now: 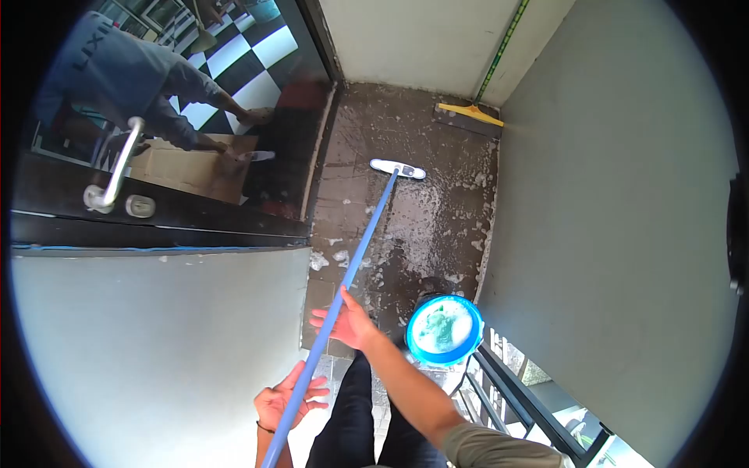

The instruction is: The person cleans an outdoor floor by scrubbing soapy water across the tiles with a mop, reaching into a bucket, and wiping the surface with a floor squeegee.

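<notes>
At twelve o'clock, the oblong white tool head [398,168] met foamy brown floor [417,226]; left hand [272,404] and right hand [353,327] lay open along the blue pole [368,234].

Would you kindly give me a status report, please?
Left hand, right hand: open along blue pole. Brush head: on sudsy floor. Blue bucket close on right.

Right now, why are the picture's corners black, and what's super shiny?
Head view: black, rounded edges, probably from a wide, bending lens; head view: a pale sheen on the wet floor, and the wall at lower left washed out nearly white; head view: the blue pole looks fairly sharp.
</notes>
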Motion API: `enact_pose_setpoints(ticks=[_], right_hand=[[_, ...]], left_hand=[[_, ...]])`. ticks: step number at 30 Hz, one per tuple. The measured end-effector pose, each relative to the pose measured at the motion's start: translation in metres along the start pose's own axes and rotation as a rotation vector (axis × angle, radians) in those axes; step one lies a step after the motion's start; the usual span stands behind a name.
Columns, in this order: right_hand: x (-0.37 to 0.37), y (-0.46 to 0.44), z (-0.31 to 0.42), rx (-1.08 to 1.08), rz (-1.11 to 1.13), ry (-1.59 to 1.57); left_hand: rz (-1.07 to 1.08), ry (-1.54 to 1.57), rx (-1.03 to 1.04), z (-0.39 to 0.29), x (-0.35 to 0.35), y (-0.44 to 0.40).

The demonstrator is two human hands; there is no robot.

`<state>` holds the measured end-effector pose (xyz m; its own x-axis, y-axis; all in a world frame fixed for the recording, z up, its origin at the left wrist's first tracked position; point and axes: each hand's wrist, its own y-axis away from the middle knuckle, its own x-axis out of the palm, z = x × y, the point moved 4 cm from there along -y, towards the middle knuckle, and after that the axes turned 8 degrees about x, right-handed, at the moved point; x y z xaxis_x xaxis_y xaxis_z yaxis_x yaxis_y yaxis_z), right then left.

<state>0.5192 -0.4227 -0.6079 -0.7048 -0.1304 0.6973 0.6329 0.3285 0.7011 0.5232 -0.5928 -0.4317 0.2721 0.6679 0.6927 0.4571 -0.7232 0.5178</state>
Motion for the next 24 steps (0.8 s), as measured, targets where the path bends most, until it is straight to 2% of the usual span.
enact_pose_setpoints(ticks=[1,2,5,6,7,9,12,13,15,16,19,22,24], right_hand=[[0.013,-0.005,-0.014,0.000,0.103,-0.250],[0.014,-0.013,-0.017,-0.041,-0.005,-0.207],[0.026,-0.012,-0.005,-0.154,-0.304,-0.112],[0.039,0.006,0.002,-0.167,-0.387,-0.091],[0.049,0.020,0.012,-0.181,-0.466,-0.061],[0.061,0.032,0.029,-0.175,-0.495,-0.037],[0.068,0.022,0.091,-0.241,-0.432,0.050],[0.068,0.010,0.124,-0.197,-0.391,0.010],[0.077,-0.011,0.194,-0.221,-0.388,0.074],[0.077,-0.029,0.227,-0.248,-0.397,0.110],[0.093,-0.072,0.320,-0.411,-0.621,0.404],[0.111,-0.121,0.371,-0.391,-0.739,0.649],[0.107,-0.146,0.359,-0.351,-0.710,0.847]], left_hand=[[-0.043,-0.024,-0.045,-0.007,0.016,0.017],[-0.085,-0.046,-0.091,-0.014,0.032,0.035],[-0.254,-0.402,-0.198,-0.049,0.076,0.094],[-0.357,-0.503,-0.325,-0.055,0.093,0.102],[-0.241,-0.612,-0.519,-0.053,0.101,0.104],[-0.170,-0.664,-0.652,-0.050,0.111,0.103],[-0.131,-0.547,-0.582,-0.045,0.120,0.068],[-0.131,-0.475,-0.541,-0.045,0.123,0.048],[-0.138,-0.357,-0.436,-0.051,0.132,-0.011],[-0.150,-0.411,-0.400,-0.054,0.135,-0.043],[-0.191,-0.513,-0.312,-0.069,0.129,-0.141],[-0.217,-0.467,-0.276,-0.086,0.109,-0.206],[-0.237,-0.480,-0.358,-0.089,0.078,-0.198]])
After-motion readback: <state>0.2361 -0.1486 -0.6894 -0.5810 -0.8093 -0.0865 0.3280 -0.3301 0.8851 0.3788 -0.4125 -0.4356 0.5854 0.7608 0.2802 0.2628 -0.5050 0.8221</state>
